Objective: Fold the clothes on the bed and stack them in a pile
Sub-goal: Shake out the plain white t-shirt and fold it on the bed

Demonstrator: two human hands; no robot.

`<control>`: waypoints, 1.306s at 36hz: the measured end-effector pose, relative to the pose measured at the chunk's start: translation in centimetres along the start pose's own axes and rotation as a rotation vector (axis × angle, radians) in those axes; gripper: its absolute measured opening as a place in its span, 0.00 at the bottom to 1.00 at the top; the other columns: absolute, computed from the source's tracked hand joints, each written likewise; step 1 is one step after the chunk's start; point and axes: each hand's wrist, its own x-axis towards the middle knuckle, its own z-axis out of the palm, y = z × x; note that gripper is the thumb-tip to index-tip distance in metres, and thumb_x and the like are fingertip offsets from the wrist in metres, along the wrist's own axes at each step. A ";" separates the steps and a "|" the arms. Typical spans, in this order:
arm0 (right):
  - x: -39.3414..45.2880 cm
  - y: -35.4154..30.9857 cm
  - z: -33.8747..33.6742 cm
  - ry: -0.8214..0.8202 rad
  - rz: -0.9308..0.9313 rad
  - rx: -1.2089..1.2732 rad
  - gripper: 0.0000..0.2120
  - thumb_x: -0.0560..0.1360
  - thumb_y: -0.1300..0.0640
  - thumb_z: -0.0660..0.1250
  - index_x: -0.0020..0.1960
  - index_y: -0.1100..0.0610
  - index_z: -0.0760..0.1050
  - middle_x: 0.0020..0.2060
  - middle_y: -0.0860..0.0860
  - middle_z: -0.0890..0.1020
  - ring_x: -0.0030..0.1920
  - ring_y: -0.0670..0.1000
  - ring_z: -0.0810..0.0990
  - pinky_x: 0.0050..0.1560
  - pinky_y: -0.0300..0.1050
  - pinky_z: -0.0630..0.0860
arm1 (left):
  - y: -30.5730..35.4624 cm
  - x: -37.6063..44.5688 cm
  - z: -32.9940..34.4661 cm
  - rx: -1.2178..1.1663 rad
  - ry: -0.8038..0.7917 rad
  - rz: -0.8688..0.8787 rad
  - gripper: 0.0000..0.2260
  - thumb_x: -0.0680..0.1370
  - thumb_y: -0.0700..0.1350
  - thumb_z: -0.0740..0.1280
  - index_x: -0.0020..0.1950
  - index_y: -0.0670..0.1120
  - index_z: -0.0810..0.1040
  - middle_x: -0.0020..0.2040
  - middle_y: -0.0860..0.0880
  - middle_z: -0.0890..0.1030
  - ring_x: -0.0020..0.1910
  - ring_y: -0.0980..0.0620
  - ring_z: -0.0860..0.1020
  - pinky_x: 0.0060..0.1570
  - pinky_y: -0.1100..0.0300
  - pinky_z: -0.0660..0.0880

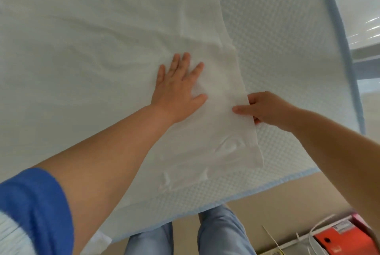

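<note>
The white garment (115,53) lies spread over the mattress (287,53), running from the centre out to 9 and 12 o'clock. The left hand (176,90) presses flat on it with fingers straight; at 3 o'clock of it, the right hand (265,108) pinches the garment's edge. The 2 hands are near but apart. If the flat hand lifts early, pulling that edge could drag the cloth and crease it.

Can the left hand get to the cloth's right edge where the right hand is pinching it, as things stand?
Probably yes. The left hand lies flat on the white cloth, close beside the right hand, which pinches that edge. Only bare cloth lies between them.
</note>
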 end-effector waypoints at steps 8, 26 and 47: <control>-2.4 4.9 1.5 0.084 -0.026 0.084 0.08 0.71 0.49 0.72 0.45 0.52 0.80 0.45 0.55 0.84 0.48 0.59 0.83 0.53 0.60 0.78 | 2.4 0.9 0.0 0.015 0.177 -0.023 0.30 0.72 0.54 0.66 0.73 0.54 0.63 0.76 0.45 0.57 0.72 0.45 0.59 0.66 0.48 0.55; -6.4 11.1 2.1 -0.128 0.063 0.086 0.04 0.71 0.49 0.71 0.44 0.48 0.80 0.27 0.45 0.79 0.24 0.42 0.73 0.24 0.33 0.66 | 8.4 9.8 -4.9 0.387 -0.171 0.361 0.08 0.73 0.44 0.66 0.51 0.48 0.79 0.59 0.42 0.72 0.52 0.37 0.75 0.43 0.53 0.67; -4.6 1.5 9.0 0.529 -0.526 -0.729 0.24 0.71 0.54 0.71 0.64 0.60 0.73 0.64 0.57 0.74 0.67 0.60 0.69 0.66 0.53 0.63 | -0.6 -4.2 1.3 -0.097 0.251 -0.105 0.30 0.73 0.43 0.65 0.74 0.45 0.61 0.75 0.42 0.61 0.75 0.43 0.55 0.72 0.48 0.47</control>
